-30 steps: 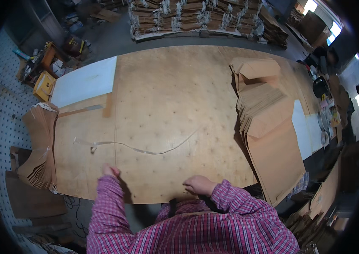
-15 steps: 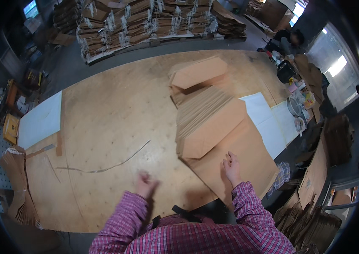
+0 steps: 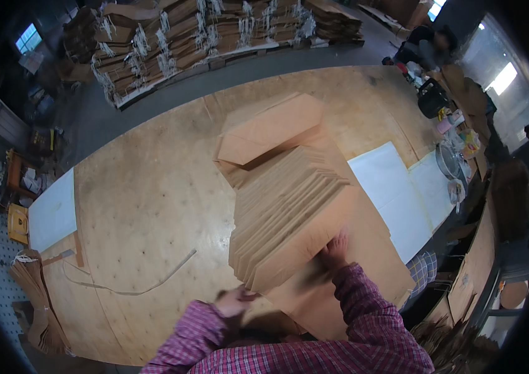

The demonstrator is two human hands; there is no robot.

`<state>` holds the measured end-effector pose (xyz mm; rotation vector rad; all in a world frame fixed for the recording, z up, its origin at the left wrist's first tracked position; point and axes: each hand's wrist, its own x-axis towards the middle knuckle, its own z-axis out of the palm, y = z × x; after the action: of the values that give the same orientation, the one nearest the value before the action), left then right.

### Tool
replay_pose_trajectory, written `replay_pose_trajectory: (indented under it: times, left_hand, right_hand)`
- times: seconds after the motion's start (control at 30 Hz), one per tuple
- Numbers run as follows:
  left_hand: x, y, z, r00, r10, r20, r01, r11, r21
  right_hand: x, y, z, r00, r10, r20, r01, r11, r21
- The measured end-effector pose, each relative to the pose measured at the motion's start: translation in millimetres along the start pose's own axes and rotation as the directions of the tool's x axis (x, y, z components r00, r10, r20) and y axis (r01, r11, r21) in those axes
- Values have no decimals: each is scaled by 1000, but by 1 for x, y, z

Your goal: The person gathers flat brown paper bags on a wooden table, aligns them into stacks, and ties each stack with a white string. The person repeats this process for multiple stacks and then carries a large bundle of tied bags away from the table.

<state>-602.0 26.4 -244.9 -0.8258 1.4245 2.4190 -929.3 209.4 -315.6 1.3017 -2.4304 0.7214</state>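
Bench (image 3: 146, 162) of pale plywood spreads under everything, and the wearer's view has swung toward its right part, so whether the bench's contents have shifted is hard to tell. Largest on it is the stack of brown paper sacks (image 3: 364, 249), lying right of the middle and running up from the near edge. Its folded ends (image 3: 280, 212) are fanned in overlapping rows, with a separate angular flap (image 3: 271, 128) toward the far edge. White sheets (image 3: 376, 181) lie between the stack and the right edge; another white sheet (image 3: 52, 209) lies along the left edge. A tied brown bundle (image 3: 37, 302) sits at the near left corner.

What has changed is the hands. Half a second ago the left hand (image 3: 234, 302) was over bare wood; now its curled fingers are at the near left corner of the fan, apparently touching it, though a firm pinch cannot be confirmed. The right hand (image 3: 337, 249) has gone from above the flat paper to the near side of the last folded end, fingers partly bent, its grip hidden. Both hands thus now attend to one fold, from two sides. Slimmest, a narrow strip (image 3: 146, 292) curves across the left half, near the near edge, untouched.
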Motion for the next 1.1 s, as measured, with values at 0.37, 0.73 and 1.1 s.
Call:
replay_pose_trajectory:
  times: [0.37, 0.73, 1.1]
  left_hand:
    - [228, 164, -102, 894, 312, -323, -180, 908, 379]
    - [133, -69, -111, 946, 323, -14, -98, 244, -965]
    - [122, -76, -19, 959, -199, -204, -50, 587, -808]
  right_hand:
    - [-31, 13, 8, 944, 118, 307, -108, 993, -49]
    - [36, 38, -29, 918, 307, 252, -385, 842, 377]
    - [94, 136, -49, 717, 475, 510, -530, 847, -44]
